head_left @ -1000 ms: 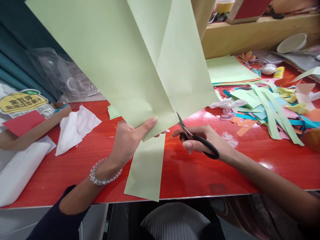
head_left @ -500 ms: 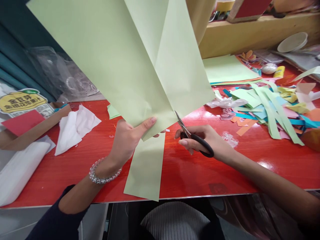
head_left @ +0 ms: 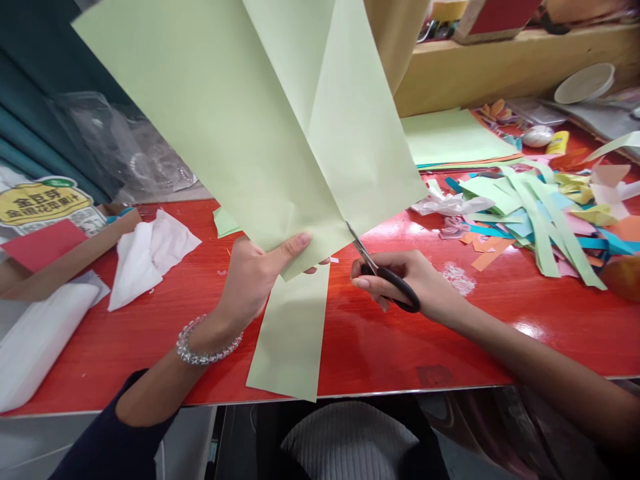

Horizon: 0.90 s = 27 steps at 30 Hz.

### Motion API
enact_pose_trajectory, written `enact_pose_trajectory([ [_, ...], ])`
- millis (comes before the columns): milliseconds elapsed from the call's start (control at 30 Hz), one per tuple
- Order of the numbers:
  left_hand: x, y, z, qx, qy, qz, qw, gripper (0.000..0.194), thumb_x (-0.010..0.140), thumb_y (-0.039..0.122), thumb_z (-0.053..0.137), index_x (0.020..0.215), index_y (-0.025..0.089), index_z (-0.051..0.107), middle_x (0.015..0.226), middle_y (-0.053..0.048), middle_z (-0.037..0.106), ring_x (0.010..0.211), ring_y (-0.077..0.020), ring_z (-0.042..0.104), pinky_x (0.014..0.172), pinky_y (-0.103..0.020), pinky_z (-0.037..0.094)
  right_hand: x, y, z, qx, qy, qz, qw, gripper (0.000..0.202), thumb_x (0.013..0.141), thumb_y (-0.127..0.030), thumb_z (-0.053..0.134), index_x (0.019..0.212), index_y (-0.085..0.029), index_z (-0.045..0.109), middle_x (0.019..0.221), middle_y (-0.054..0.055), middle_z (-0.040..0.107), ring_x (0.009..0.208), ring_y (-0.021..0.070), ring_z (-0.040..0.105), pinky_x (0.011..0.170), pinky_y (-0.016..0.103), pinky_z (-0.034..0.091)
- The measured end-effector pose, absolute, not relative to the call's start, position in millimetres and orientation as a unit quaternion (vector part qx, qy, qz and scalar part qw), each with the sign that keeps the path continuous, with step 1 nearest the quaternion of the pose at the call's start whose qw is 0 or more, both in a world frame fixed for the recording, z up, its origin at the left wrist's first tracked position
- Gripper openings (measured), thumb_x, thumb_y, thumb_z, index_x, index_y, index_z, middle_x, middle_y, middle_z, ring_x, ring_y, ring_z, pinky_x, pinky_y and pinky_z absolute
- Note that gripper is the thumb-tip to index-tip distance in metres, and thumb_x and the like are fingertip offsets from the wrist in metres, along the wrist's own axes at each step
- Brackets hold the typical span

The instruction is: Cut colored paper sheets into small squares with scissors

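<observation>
A large sheet of pale green paper (head_left: 215,127), creased along a slanting line, is raised in front of me. My left hand (head_left: 255,273) pinches its lower edge, thumb in front and fingers behind. In my right hand (head_left: 405,280) are black-handled scissors (head_left: 397,287), their blades at the paper's lower edge, right of my left thumb. The blades look closed or nearly so; the far tip meets the paper. Below my left hand a loose green paper piece (head_left: 293,340) lies on the red table (head_left: 390,353), reaching its front edge.
On the right are a heap of coloured paper strips (head_left: 535,213), a stack of green sheets (head_left: 445,137), a yellow glue stick (head_left: 557,143) and a white bowl (head_left: 585,85). To the left lie crumpled tissue (head_left: 150,257), a cardboard tray (head_left: 75,257) and a white roll (head_left: 45,343).
The scissors have moved slightly left and up along the paper's edge, and their blades have come closer together. The raised sheet has tilted a little; my left hand keeps its grip.
</observation>
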<state>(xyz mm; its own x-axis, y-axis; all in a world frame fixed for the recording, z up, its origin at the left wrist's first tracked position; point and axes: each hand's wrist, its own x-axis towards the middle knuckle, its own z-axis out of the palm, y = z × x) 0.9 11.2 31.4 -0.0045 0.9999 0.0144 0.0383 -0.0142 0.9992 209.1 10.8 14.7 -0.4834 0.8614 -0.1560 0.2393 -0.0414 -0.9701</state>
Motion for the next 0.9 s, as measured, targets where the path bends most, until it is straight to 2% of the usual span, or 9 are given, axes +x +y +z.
enact_pose_trajectory([
  [200,0.3,12.5,30.3,0.507,0.486,0.51,0.496,0.017,0.073,0.03,0.069,0.064,0.016,0.069,0.069,-0.004,0.072,0.067,-0.0205,0.069,0.059,-0.03,0.057,210.1,9.4,14.9,-0.433,-0.651,0.564,0.267,0.022,0.08,-0.036,0.063,0.069,-0.018,0.057,0.044,-0.006,0.044,0.042,0.0054,0.041,0.042,0.019,0.029],
  [367,1.6,12.6,31.3,0.497,0.478,0.512,0.512,0.018,0.072,0.03,0.069,0.062,0.015,0.068,0.068,-0.004,0.071,0.066,-0.0201,0.069,0.06,-0.03,0.058,210.5,9.5,11.9,-0.433,-0.651,0.561,0.273,0.02,0.079,-0.034,0.064,0.07,-0.017,0.058,0.046,-0.006,0.044,0.041,0.0053,0.044,0.042,0.019,0.03],
  [467,2.3,12.9,31.1,0.496,0.476,0.521,0.506,0.014,0.072,0.03,0.07,0.07,0.015,0.07,0.071,-0.004,0.072,0.067,-0.0192,0.069,0.058,-0.028,0.058,209.9,10.2,10.3,-0.43,-0.65,0.563,0.274,0.019,0.079,-0.033,0.064,0.07,-0.017,0.058,0.046,-0.007,0.045,0.041,0.005,0.043,0.042,0.019,0.03],
  [533,1.8,13.2,30.4,0.501,0.477,0.519,0.503,0.015,0.073,0.03,0.069,0.074,0.015,0.07,0.072,-0.004,0.072,0.069,-0.0196,0.069,0.057,-0.028,0.057,209.1,10.4,10.5,-0.431,-0.647,0.566,0.274,0.018,0.079,-0.032,0.065,0.07,-0.017,0.058,0.046,-0.007,0.046,0.041,0.0049,0.043,0.041,0.018,0.03],
  [733,-0.6,12.6,27.9,0.497,0.497,0.483,0.521,0.022,0.072,0.034,0.069,0.071,0.013,0.069,0.073,-0.007,0.071,0.067,-0.0224,0.069,0.056,-0.031,0.058,208.2,8.6,13.5,-0.449,-0.627,0.577,0.269,0.019,0.078,-0.033,0.065,0.068,-0.018,0.06,0.046,-0.006,0.047,0.041,0.0059,0.047,0.041,0.019,0.031],
  [900,1.7,11.4,27.1,0.491,0.485,0.475,0.545,0.019,0.072,0.033,0.069,0.078,0.015,0.07,0.073,-0.005,0.072,0.06,-0.0201,0.068,0.052,-0.03,0.057,208.7,8.6,13.5,-0.452,-0.616,0.588,0.265,0.017,0.077,-0.035,0.065,0.078,-0.018,0.063,0.048,-0.006,0.048,0.042,0.0074,0.048,0.041,0.02,0.032],
])
